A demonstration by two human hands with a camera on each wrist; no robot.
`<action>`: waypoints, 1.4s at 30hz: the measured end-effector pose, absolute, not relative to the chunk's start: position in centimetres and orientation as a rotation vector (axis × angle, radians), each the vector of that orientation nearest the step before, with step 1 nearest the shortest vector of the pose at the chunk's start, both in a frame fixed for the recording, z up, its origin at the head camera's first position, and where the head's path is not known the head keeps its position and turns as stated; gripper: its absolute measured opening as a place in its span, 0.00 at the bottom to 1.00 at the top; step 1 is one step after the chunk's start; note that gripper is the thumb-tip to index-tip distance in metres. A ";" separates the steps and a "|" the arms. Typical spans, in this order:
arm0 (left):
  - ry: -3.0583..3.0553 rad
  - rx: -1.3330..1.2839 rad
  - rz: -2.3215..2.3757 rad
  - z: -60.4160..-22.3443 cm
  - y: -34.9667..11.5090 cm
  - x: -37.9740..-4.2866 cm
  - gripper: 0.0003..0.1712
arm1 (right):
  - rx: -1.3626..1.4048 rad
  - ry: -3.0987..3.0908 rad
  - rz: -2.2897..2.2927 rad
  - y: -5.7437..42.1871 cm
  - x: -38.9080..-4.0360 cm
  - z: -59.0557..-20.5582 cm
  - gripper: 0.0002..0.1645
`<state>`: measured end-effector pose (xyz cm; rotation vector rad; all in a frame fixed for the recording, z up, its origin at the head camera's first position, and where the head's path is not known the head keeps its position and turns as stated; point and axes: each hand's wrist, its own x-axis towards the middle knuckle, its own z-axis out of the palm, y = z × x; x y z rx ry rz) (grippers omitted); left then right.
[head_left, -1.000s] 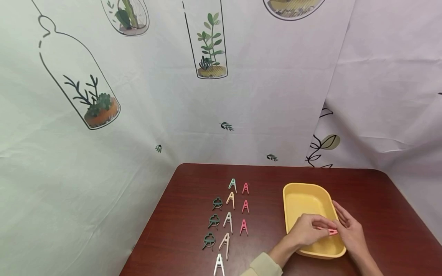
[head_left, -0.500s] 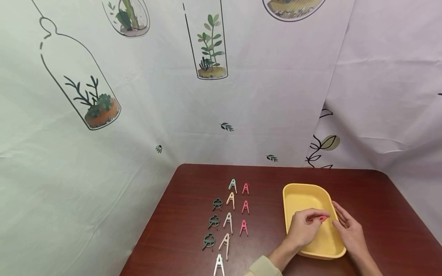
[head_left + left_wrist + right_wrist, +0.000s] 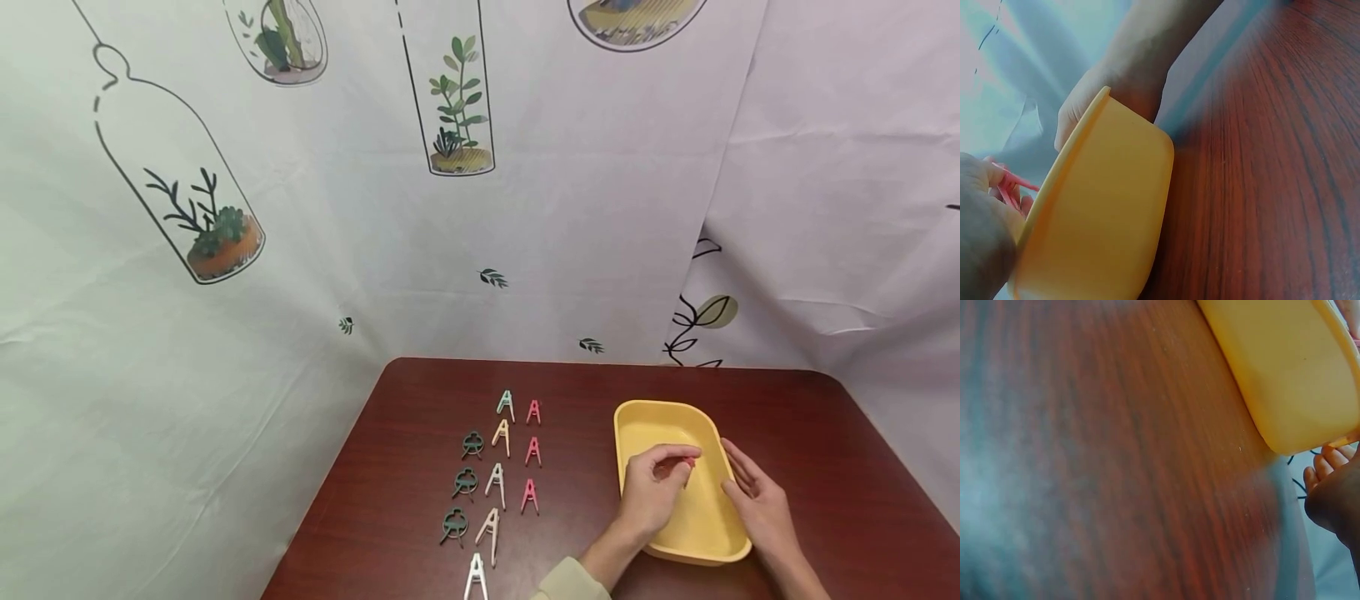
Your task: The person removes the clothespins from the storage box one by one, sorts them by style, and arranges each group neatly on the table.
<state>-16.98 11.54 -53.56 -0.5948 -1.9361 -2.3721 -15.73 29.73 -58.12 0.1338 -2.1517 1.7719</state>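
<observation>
In the head view my left hand (image 3: 651, 490) pinches a small pink clothespin (image 3: 689, 462) between thumb and fingertips, above the inside of a yellow plastic tray (image 3: 701, 546). The left wrist view shows the pink clothespin (image 3: 1010, 186) with its legs spread, beside the tray's rim. My right hand (image 3: 763, 507) holds the tray's right side, thumb over the rim and fingers along the outer wall. In the right wrist view the right hand's fingers (image 3: 1332, 464) show at the tray's end. Part of the clothespin is hidden by the left fingers.
Left of the tray, clips lie in columns on the dark red table (image 3: 577, 433): pink clothespins (image 3: 529, 496), pale clothespins (image 3: 495, 486) in several colours, and dark green ring-shaped clips (image 3: 454, 525). A patterned cloth (image 3: 570, 250) hangs behind the table.
My left hand has moved left and slightly away from me with the pink clothespin, leaving the right hand, which it was close against. The right hand stays on the tray.
</observation>
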 end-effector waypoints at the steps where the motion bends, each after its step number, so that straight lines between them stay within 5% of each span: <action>1: -1.920 -0.590 -2.386 -53.6 11.5 -17.0 0.11 | 0.130 -2.156 1.771 29.7 -15.7 -58.1 0.34; 42: -1.834 -0.704 -2.216 -50.4 4.7 -18.3 0.10 | 0.114 -2.167 1.793 29.8 -15.5 -58.1 0.35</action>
